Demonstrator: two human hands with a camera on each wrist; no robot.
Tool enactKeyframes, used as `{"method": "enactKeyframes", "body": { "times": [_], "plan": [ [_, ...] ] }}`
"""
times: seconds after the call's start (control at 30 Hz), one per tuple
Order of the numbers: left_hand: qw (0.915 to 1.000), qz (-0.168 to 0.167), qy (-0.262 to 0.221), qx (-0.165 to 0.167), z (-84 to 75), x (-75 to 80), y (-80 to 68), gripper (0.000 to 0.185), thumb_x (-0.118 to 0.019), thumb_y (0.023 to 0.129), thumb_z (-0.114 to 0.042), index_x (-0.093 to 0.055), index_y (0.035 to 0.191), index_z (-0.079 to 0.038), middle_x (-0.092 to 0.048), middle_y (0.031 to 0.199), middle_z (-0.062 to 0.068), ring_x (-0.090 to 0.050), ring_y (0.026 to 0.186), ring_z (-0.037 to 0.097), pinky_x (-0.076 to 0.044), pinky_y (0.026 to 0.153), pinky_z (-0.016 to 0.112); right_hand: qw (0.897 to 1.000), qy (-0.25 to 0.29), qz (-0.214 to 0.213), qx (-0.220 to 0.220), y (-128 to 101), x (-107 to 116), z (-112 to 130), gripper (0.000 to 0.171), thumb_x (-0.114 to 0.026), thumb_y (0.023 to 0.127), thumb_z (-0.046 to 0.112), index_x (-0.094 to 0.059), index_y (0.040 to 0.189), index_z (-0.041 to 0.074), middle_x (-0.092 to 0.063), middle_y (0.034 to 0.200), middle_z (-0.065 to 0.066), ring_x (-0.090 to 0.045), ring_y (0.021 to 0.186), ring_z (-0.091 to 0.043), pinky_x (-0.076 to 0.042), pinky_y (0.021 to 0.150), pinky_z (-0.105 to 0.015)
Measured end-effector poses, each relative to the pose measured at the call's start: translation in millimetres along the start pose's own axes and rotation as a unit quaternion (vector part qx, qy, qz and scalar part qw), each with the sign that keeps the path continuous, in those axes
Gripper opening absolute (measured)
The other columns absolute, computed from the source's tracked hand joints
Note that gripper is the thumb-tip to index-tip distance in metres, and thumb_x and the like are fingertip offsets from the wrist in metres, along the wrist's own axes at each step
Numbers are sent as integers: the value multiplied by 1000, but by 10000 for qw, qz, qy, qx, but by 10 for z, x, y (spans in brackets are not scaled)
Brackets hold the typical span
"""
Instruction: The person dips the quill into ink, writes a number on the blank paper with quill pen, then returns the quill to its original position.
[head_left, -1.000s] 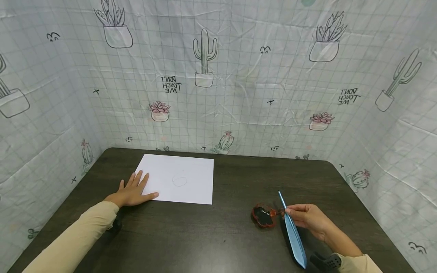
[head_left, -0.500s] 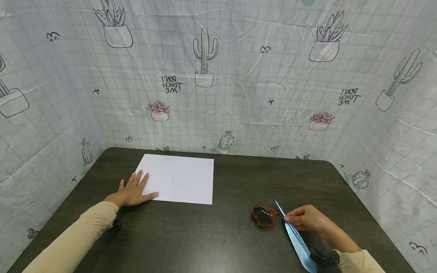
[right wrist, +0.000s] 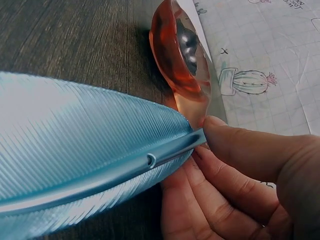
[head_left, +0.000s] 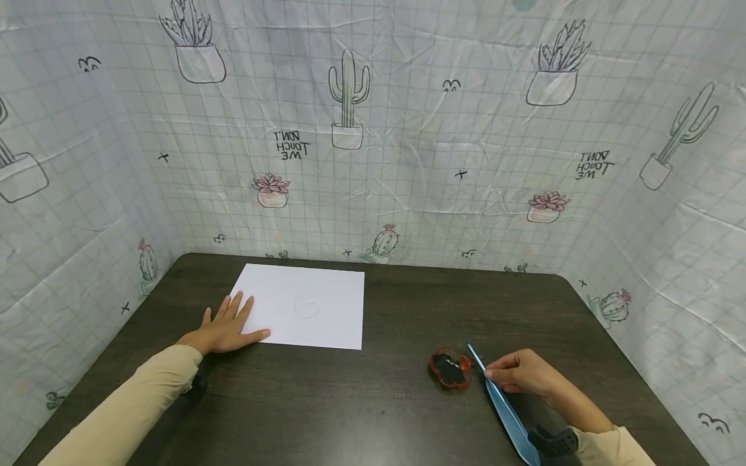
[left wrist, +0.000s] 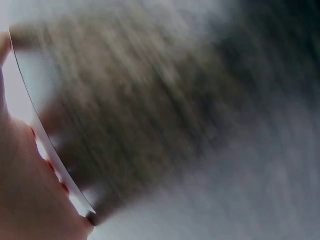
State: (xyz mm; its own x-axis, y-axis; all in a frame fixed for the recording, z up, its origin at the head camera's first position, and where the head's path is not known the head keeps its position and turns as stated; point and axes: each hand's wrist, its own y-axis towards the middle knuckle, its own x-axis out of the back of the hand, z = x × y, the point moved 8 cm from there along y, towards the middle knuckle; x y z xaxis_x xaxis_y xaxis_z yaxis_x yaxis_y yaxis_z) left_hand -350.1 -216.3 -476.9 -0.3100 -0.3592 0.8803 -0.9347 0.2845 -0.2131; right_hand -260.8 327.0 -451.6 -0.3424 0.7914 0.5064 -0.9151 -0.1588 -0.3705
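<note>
My left hand point(head_left: 224, 330) lies with fingers spread over the left edge of a white sheet of paper point(head_left: 338, 310), which bears a thin drawn 6. In the left wrist view, the paper point(left wrist: 55, 155) shows as a thin white edge beside the blurred table. Between thumb and fingers my right hand point(head_left: 524, 375) pinches a shiny blue feather quill pen point(head_left: 507, 414) near its narrow end. That end points away, beside a translucent red-orange flower-shaped dish point(head_left: 434, 369) holding something black. The right wrist view shows the quill's ribbed vane point(right wrist: 90, 125) and the dish point(right wrist: 165, 45) beyond it; the tip is hidden there.
The dark wood table point(head_left: 326, 408) has rounded far corners. A white grid-patterned cloth point(head_left: 408, 142) printed with cacti hangs behind it and along both sides.
The right hand has drawn the quill slightly nearer. Its narrow end has shifted left toward the dish, and its broad end has swung right. The left hand and paper stay still.
</note>
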Motion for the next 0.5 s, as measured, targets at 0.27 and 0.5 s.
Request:
{"method": "enactKeyframes", "body": {
  "times": [0.27, 0.5],
  "plan": [
    [9999, 30, 116, 40, -37, 17, -26, 103, -47, 88, -68, -6, 153, 1, 8, 156, 29, 9, 141, 50, 11, 101, 73, 10000, 59, -35, -23, -3, 8, 9, 38, -71, 88, 22, -68, 109, -9, -71, 94, -5, -66, 82, -15, -57, 73, -34],
    [9999, 10, 134, 29, -31, 22, -20, 104, -47, 88, -69, -6, 153, 1, 9, 156, 29, 11, 141, 50, 12, 101, 72, 9997, 182, 79, 154, -5, 105, 47, 40, -68, 91, 21, -64, 111, -13, -72, 94, -9, -68, 82, -17, -57, 72, -31]
  ]
}}
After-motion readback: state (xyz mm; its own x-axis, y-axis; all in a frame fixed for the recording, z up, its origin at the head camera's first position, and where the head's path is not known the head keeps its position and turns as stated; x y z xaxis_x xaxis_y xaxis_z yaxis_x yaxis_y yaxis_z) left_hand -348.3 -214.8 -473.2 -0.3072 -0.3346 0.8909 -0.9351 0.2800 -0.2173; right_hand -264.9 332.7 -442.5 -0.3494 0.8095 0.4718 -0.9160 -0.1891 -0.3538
